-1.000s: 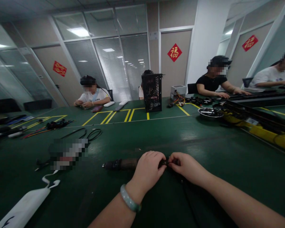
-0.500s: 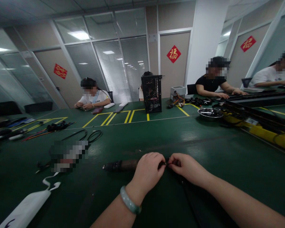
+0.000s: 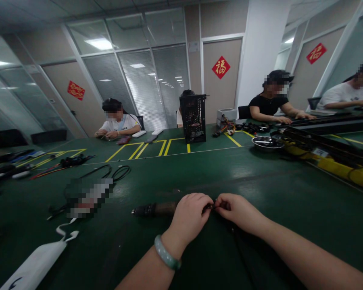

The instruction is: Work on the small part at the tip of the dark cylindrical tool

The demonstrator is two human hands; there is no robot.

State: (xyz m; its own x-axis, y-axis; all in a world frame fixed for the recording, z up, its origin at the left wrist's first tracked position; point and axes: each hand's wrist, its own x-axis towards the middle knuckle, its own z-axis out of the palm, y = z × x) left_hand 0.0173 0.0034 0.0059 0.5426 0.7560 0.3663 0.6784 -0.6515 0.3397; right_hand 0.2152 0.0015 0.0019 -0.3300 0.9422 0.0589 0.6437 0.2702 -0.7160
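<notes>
Green bench mat (image 3: 242, 181), left hand (image 3: 191, 215), right hand (image 3: 238, 210) together, pinching black connector (image 3: 213, 206), dark cylinder (image 3: 154, 209) alongside

The ribbed black plastic collar (image 3: 148, 210) meets a matt brown barrel (image 3: 166, 208). The green bench mat (image 3: 230, 177) looks smooth with a soft sheen, the bangle (image 3: 166, 257) polished pale green stone, the bowl (image 3: 268, 142) shiny metal, and the perforated case (image 3: 193, 118) black metal.
</notes>
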